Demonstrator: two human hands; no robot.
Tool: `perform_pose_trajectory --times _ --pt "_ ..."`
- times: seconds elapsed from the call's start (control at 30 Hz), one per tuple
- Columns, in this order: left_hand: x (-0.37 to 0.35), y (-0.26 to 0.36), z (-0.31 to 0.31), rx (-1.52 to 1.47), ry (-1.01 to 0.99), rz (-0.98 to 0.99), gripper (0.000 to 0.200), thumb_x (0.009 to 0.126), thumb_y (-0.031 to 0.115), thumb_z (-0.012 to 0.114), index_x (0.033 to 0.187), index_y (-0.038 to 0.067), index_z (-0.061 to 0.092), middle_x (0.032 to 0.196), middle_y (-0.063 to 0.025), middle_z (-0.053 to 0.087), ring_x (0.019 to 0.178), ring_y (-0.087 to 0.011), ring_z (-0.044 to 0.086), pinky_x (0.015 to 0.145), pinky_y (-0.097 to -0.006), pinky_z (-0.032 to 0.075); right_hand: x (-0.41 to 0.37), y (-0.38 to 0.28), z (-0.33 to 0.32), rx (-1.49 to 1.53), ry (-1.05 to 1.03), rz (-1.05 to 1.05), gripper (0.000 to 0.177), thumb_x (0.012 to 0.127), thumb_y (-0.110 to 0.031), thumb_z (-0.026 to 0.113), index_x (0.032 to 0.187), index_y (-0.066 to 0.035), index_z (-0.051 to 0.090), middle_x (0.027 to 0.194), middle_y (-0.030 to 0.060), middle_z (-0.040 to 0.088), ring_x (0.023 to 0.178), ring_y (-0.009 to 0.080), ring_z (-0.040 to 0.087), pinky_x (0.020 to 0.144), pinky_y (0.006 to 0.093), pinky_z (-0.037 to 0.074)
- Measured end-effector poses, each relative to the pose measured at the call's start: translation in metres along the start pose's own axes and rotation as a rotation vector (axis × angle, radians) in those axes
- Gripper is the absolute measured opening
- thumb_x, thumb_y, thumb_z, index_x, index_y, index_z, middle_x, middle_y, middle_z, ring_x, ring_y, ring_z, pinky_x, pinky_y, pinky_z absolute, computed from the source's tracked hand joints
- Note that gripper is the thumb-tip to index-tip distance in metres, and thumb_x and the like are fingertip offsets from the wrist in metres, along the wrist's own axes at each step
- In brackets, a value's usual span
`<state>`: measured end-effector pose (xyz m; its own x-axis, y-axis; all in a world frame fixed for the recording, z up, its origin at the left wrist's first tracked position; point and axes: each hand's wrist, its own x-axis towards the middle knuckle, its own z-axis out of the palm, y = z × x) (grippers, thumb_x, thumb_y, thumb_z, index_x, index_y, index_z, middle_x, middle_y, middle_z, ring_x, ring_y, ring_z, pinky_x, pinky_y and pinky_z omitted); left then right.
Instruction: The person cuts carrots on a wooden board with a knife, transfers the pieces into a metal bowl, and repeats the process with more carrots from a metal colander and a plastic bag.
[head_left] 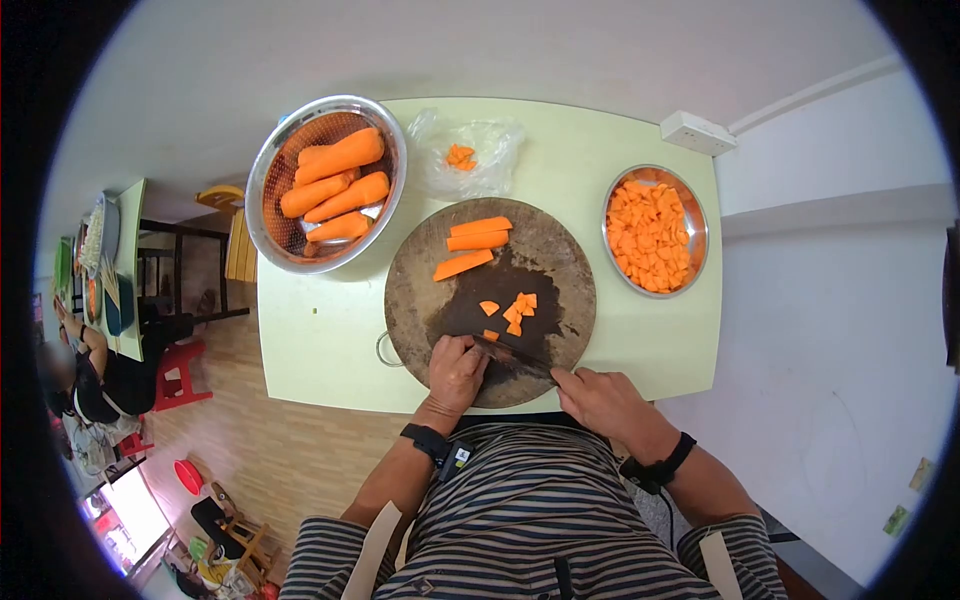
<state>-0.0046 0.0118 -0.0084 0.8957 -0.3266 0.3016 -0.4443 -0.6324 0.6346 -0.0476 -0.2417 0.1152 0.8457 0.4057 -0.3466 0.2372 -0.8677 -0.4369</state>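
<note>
From my end of the head feed, I work everything off the round cutting board (420, 310), which lies on the counter (660, 350). I judge the step in hand to be chopping carrot into small chunks.

My right hand (605, 405), at the board's near right edge, has its fingers clamped on the handle of the knife (515, 355). The blade reaches leftward over the near part of the board. My left hand (457, 375) is at the board's near left side, fingers curled together beside the far end of the blade; I cannot tell whether they pinch a piece of carrot, because the fingertips are hidden. One small carrot piece (491, 335) lies right by the blade, and a loose group of cut chunks (520, 310) sits just beyond it, right of the board's middle. Three carrot sticks (478, 242) lie uncut on the far part of the board.

Left of the board and farther off, the colander (288, 235) holds thick carrots (345, 150). Past the board's far edge is a plastic bag (430, 150) with orange scraps (460, 157) on it. Right of the board, a metal bowl (703, 240) holds plenty of chopped carrot (650, 230).

To my mind, the next move calls for a short, controlled stroke, with the left fingertips tucked back from the edge and the carrot braced against the board.
</note>
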Motion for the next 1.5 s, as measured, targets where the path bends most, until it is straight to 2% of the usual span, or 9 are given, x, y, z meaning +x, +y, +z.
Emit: perform_pose_trajectory --times 0.23,0.37,0.47,0.53,0.73,0.97,1.23,1.5 --pt "0.001 0.001 0.002 0.004 0.043 0.025 0.024 0.067 -0.001 0.082 0.087 0.004 0.071 0.090 -0.0087 0.065 0.081 -0.0292 0.060 0.070 -0.0396 0.050 0.017 0.003 0.012 0.042 -0.094 0.101 0.031 0.097 -0.025 0.062 0.122 -0.007 0.065 0.093 0.0164 0.071 0.080 0.0348 0.071 0.068 0.0443 0.057" --pt "0.003 0.004 0.003 0.006 0.077 0.034 0.022 0.070 -0.001 0.081 0.087 0.005 0.070 0.089 -0.0069 0.066 0.080 -0.0277 0.060 0.070 -0.0385 0.050 0.015 0.014 0.018 0.066 -0.012 0.064 0.031 0.097 -0.025 0.061 0.121 -0.006 0.066 0.093 0.0159 0.071 0.081 0.0348 0.071 0.069 0.0445 0.057" --pt "0.001 0.004 0.004 -0.011 0.107 0.017 0.020 0.071 -0.001 0.081 0.086 0.005 0.069 0.088 -0.0064 0.066 0.080 -0.0273 0.060 0.070 -0.0379 0.050 0.010 0.010 0.016 0.129 0.087 0.075 0.031 0.096 -0.023 0.063 0.122 -0.007 0.066 0.092 0.0156 0.071 0.078 0.0348 0.070 0.067 0.0443 0.057" --pt "-0.001 0.005 0.003 -0.028 0.121 0.017 0.019 0.071 -0.001 0.080 0.084 0.005 0.068 0.088 -0.0062 0.066 0.079 -0.0273 0.059 0.070 -0.0376 0.050 0.005 0.004 0.010 0.112 0.137 0.019 0.030 0.098 -0.024 0.061 0.122 -0.006 0.063 0.085 0.0142 0.068 0.073 0.0324 0.070 0.061 0.0425 0.057" --pt "-0.004 0.002 0.002 0.010 0.044 0.004 0.020 0.068 -0.002 0.080 0.083 0.004 0.067 0.090 -0.0086 0.065 0.081 -0.0292 0.059 0.072 -0.0393 0.050 -0.005 -0.002 0.009 0.032 0.096 -0.016 0.030 0.094 -0.022 0.067 0.121 -0.007 0.065 0.077 0.0116 0.065 0.064 0.0307 0.067 0.055 0.0418 0.055" --pt "-0.003 0.004 0.001 0.002 0.062 0.009 0.020 0.066 -0.002 0.080 0.082 0.004 0.068 0.090 -0.0093 0.065 0.082 -0.0297 0.059 0.073 -0.0405 0.050 -0.006 -0.001 0.009 0.028 0.098 -0.026 0.028 0.095 -0.022 0.066 0.119 -0.007 0.064 0.077 0.0122 0.065 0.065 0.0312 0.068 0.056 0.0423 0.055" --pt "-0.003 0.002 0.004 -0.005 0.070 -0.002 0.021 0.066 -0.002 0.080 0.083 0.005 0.069 0.088 -0.0066 0.066 0.082 -0.0286 0.060 0.073 -0.0402 0.050 0.016 -0.006 0.012 0.081 -0.125 0.150 0.032 0.099 -0.027 0.058 0.123 -0.006 0.063 0.091 0.0199 0.071 0.080 0.0396 0.070 0.072 0.0486 0.056" --pt "-0.002 0.002 0.005 -0.048 0.130 0.018 0.026 0.069 -0.005 0.081 0.089 0.005 0.067 0.091 -0.0087 0.069 0.083 -0.0293 0.062 0.073 -0.0385 0.052 0.012 0.010 0.019 0.199 0.055 0.079 0.030 0.098 -0.023 0.058 0.120 -0.005 0.065 0.094 0.0183 0.073 0.082 0.0380 0.071 0.073 0.0467 0.058"
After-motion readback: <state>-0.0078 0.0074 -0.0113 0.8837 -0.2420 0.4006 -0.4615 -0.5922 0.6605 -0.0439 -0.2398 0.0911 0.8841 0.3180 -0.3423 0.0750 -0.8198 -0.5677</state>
